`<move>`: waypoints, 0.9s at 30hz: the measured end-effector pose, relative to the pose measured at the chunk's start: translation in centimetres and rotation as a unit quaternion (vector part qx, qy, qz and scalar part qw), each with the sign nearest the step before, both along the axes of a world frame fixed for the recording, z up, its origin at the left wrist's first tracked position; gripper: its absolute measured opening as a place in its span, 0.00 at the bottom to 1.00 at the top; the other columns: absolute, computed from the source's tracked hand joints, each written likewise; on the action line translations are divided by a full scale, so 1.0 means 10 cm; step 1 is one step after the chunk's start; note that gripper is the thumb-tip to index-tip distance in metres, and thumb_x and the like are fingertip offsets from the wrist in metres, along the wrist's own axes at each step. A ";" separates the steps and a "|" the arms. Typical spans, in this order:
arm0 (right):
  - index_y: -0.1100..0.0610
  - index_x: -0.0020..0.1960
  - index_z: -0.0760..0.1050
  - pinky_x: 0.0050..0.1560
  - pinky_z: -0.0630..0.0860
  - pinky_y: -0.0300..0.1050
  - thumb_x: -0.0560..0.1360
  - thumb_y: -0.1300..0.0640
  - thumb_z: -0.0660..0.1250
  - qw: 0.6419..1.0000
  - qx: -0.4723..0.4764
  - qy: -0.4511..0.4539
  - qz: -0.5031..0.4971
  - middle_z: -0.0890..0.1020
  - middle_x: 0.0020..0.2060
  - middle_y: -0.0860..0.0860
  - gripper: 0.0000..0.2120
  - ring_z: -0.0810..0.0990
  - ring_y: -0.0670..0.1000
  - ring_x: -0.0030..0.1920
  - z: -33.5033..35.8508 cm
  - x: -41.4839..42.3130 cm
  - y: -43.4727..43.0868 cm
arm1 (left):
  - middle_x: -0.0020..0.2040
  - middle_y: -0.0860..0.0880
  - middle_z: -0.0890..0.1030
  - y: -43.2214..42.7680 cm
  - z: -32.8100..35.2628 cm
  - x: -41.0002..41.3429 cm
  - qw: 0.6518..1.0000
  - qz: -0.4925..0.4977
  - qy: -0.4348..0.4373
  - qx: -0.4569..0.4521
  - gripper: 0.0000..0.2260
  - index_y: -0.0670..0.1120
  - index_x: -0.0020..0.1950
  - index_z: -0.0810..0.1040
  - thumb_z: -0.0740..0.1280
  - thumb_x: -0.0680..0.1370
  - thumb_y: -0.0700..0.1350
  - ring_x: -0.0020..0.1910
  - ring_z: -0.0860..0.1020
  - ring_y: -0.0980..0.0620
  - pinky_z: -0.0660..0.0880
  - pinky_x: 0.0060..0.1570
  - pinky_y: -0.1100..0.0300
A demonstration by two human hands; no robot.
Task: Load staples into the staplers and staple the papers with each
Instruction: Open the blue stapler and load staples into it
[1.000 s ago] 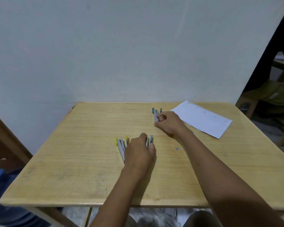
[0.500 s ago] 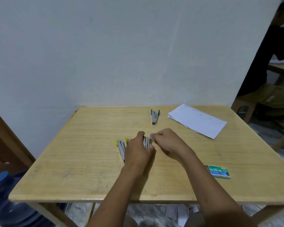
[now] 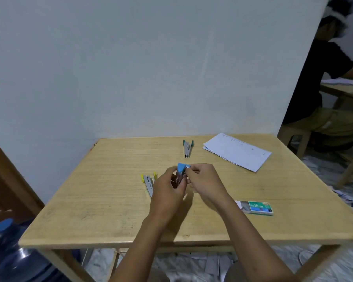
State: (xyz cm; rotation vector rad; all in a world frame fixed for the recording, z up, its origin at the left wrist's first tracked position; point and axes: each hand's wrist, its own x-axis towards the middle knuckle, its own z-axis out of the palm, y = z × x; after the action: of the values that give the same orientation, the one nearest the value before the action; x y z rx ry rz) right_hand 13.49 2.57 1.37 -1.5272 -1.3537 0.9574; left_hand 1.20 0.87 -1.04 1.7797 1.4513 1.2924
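Head view: both hands' grip, left and right, now lifts blue stapler off table.

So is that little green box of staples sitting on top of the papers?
No, the green staple box lies on the bare table near its front right edge, well apart from the papers at the far right.

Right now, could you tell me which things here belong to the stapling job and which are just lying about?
Job: blue stapler in both hands; yellow stapler; teal stapler; staple box; papers.
Lying about: water jug; scattered paper on floor.
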 end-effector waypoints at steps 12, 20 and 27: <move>0.53 0.51 0.84 0.46 0.78 0.38 0.80 0.54 0.66 0.994 0.097 -0.023 -0.040 0.86 0.41 0.45 0.09 0.84 0.42 0.45 0.06 0.05 -0.31 | 0.34 0.58 0.81 -0.24 0.18 -0.01 0.995 -0.091 -0.022 -0.026 0.03 0.52 0.55 0.71 0.63 0.81 0.45 0.31 0.76 0.62 0.74 0.34 0.62; 0.53 0.50 0.83 0.40 0.76 0.31 0.80 0.56 0.66 0.987 0.131 -0.006 -0.095 0.83 0.37 0.41 0.07 0.81 0.36 0.38 0.07 -0.02 -0.41 | 0.37 0.50 0.82 -0.36 0.19 0.08 0.997 -0.076 -0.025 0.010 0.03 0.52 0.52 0.70 0.63 0.81 0.45 0.35 0.79 0.50 0.74 0.33 0.54; 0.59 0.38 0.81 0.47 0.81 0.56 0.79 0.54 0.66 0.979 0.091 0.049 -0.178 0.85 0.35 0.56 0.14 0.85 0.59 0.42 0.06 0.09 -0.29 | 0.48 0.55 0.83 -0.49 0.19 0.05 0.995 -0.071 -0.064 0.009 0.08 0.53 0.46 0.67 0.63 0.81 0.42 0.42 0.79 0.61 0.79 0.44 0.52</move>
State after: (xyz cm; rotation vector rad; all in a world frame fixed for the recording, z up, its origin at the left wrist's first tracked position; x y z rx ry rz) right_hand 14.35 -0.37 1.99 -1.4967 -1.0218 0.6567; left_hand 1.72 -4.05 0.88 1.7448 1.2240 1.3235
